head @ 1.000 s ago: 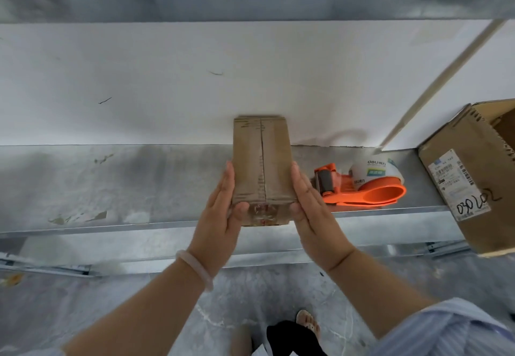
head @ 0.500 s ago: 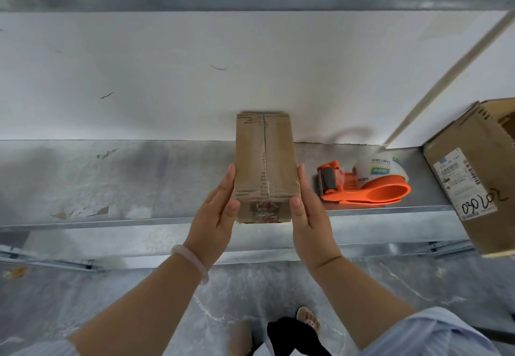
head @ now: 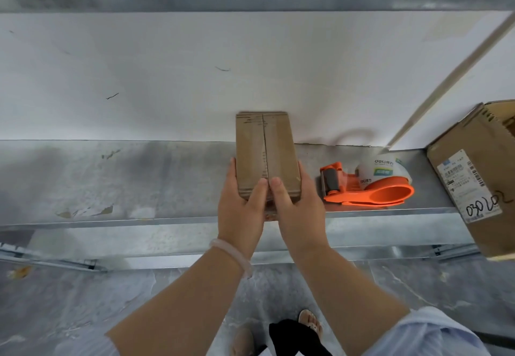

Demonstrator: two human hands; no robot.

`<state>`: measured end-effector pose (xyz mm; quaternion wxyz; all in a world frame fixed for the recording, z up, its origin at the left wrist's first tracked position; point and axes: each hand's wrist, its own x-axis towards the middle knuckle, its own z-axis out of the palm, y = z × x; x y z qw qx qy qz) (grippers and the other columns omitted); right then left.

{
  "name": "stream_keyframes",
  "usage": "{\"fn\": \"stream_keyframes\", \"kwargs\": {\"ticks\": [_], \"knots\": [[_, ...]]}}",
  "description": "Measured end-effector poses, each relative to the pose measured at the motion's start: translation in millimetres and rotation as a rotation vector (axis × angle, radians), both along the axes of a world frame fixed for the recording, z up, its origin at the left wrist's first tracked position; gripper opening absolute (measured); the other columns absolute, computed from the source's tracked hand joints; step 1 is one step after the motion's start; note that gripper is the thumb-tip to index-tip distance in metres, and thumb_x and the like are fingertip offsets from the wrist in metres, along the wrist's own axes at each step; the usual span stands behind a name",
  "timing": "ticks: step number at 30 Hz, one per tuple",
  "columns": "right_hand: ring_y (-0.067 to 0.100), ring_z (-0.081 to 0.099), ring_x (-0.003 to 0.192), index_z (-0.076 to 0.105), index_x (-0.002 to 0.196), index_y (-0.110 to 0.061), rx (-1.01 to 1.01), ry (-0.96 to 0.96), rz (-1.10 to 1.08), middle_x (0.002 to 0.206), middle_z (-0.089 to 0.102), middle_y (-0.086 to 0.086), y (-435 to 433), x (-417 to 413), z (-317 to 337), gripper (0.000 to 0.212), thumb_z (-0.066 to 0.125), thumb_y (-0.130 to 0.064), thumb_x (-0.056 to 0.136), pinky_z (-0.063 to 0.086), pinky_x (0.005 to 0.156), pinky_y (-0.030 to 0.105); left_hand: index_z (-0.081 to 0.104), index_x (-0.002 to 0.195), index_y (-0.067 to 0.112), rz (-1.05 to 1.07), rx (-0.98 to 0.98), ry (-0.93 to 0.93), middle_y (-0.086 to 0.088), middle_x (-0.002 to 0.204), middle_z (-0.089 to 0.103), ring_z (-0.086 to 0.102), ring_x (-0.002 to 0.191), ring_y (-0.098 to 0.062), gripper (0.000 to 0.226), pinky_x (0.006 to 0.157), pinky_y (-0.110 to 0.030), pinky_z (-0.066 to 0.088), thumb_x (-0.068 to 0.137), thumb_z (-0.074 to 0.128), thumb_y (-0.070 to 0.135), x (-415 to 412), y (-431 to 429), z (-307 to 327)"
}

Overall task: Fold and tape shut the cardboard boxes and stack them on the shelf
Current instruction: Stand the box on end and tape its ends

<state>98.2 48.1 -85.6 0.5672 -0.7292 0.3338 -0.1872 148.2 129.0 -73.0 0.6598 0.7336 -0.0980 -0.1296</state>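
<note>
A small cardboard box [head: 266, 155] sits in the middle of the view, over a grey metal shelf [head: 111, 183] that runs along a white wall [head: 167, 77]. Its flaps are closed, with a seam running down the middle of the top face, and its far end lies toward the wall. Whether its underside rests fully on the shelf cannot be made out, since the hands cover the near end. The left hand [head: 241, 208] grips the near left corner, with its thumb laid on the top face beside the seam and its fingers running along the left side. The right hand [head: 299, 208] holds the near right corner in the same way, and the two thumbs almost touch at the seam. A pale bracelet [head: 231, 255] circles the left wrist. Just to the right of the box, apart from it, an orange tape dispenser [head: 367, 188] lies on its side on the shelf, loaded with a roll of tape (white with printed lettering). Farther right, a larger cardboard box [head: 473, 160] stands tilted at the shelf's end, carrying a white shipping label [head: 468, 180] with handwritten digits.
</note>
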Motion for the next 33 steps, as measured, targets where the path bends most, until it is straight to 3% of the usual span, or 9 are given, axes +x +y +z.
{"fn": "stream_keyframes", "kwargs": {"ticks": [5, 9, 12, 13, 15, 17, 20, 28, 33], "knots": [[0.006, 0.060, 0.109, 0.035, 0.146, -0.040, -0.142, 0.028, 0.024, 0.121, 0.062, -0.015, -3.7, -3.1, -12.6, 0.061, 0.034, -0.063, 0.090, 0.055, 0.093, 0.040, 0.032, 0.151, 0.022, -0.019, 0.099, -0.070, 0.011, 0.124, 0.059, 0.055, 0.098, 0.021, 0.051, 0.075, 0.000, 0.043, 0.102, 0.045, 0.026, 0.9, 8.6, -10.5], [0.005, 0.056, 0.115, 0.032, 0.150, -0.034, -0.215, 0.032, 0.060, 0.128, 0.059, -0.013, -6.1, -6.7, -12.2, 0.059, 0.022, -0.059, 0.097, 0.052, 0.097, 0.039, 0.027, 0.154, 0.025, -0.042, -0.024, 0.007, 0.007, 0.145, 0.048, 0.051, 0.124, 0.001, 0.051, 0.097, -0.016, 0.048, 0.104, 0.037, 0.031, 2.9, 13.4, -18.5], [0.005, 0.051, 0.123, 0.025, 0.153, -0.035, -0.132, 0.035, 0.134, 0.136, 0.054, -0.013, -12.0, -8.0, -7.7, 0.062, 0.024, -0.060, 0.096, 0.048, 0.104, 0.039, 0.022, 0.154, 0.027, -0.146, -0.060, 0.090, 0.012, 0.144, 0.045, 0.049, 0.124, 0.003, 0.051, 0.087, -0.008, 0.047, 0.104, 0.034, 0.032, 7.9, 17.4, -13.5], [0.006, 0.047, 0.128, 0.019, 0.154, -0.039, -0.121, 0.060, 0.170, 0.141, 0.050, -0.013, -15.7, -10.1, -5.5, 0.066, 0.024, -0.064, 0.093, 0.044, 0.108, 0.040, 0.020, 0.154, 0.029, -0.171, -0.039, 0.054, 0.014, 0.143, 0.044, 0.047, 0.126, 0.001, 0.053, 0.088, -0.008, 0.046, 0.104, 0.034, 0.035, 9.2, 21.7, -13.3], [0.005, 0.036, 0.137, 0.015, 0.153, -0.044, -0.209, 0.073, 0.225, 0.150, 0.039, -0.014, -24.4, -18.4, -0.9, 0.068, 0.025, -0.068, 0.091, 0.034, 0.114, 0.033, 0.023, 0.152, 0.033, -0.170, 0.121, -0.250, 0.011, 0.149, 0.039, 0.040, 0.137, -0.010, 0.056, 0.105, -0.023, 0.042, 0.101, 0.038, 0.049, 15.4, 34.8, -13.2], [0.003, 0.033, 0.139, 0.035, 0.149, -0.037, -0.457, -0.042, 0.250, 0.152, 0.038, -0.012, -34.6, -26.0, 3.3, 0.054, 0.037, -0.057, 0.098, 0.028, 0.112, 0.020, 0.047, 0.141, 0.028, -0.161, 0.315, -0.690, -0.001, 0.148, 0.044, 0.041, 0.136, -0.018, 0.051, 0.110, -0.033, 0.036, 0.095, 0.048, 0.050, 24.6, 45.9, -19.6], [0.014, 0.046, 0.132, 0.068, 0.123, -0.022, -0.740, -0.207, 0.333, 0.141, 0.052, -0.006, -50.0, -24.7, -4.1, 0.038, 0.058, -0.040, 0.091, 0.035, 0.111, 0.021, 0.073, 0.113, 0.018, -0.229, 0.354, -0.961, 0.002, 0.123, 0.065, 0.054, 0.120, -0.018, 0.036, 0.105, -0.031, 0.042, 0.088, 0.061, 0.042, 31.9, 45.8, -17.4], [0.014, 0.054, 0.125, 0.077, 0.104, -0.025, -0.872, -0.282, 0.388, 0.118, 0.070, -0.006, -67.5, -14.0, -10.2, 0.022, 0.066, -0.034, 0.087, 0.035, 0.108, 0.019, 0.078, 0.098, 0.022, -0.290, 0.350, -1.024, 0.010, 0.101, 0.073, 0.058, 0.103, -0.012, 0.025, 0.094, -0.026, 0.044, 0.082, 0.068, 0.039, 51.1, 43.0, -15.1], [0.005, 0.047, 0.131, 0.074, 0.109, -0.029, -0.636, -0.186, 0.465, 0.122, 0.066, -0.015, -72.5, -16.9, -2.4, 0.028, 0.066, -0.038, 0.084, 0.032, 0.109, 0.015, 0.078, 0.100, 0.024, -0.389, 0.325, -0.980, 0.015, 0.107, 0.070, 0.056, 0.104, -0.004, 0.025, 0.097, -0.022, 0.042, 0.085, 0.065, 0.040, 61.6, 49.2, -9.7]]}}
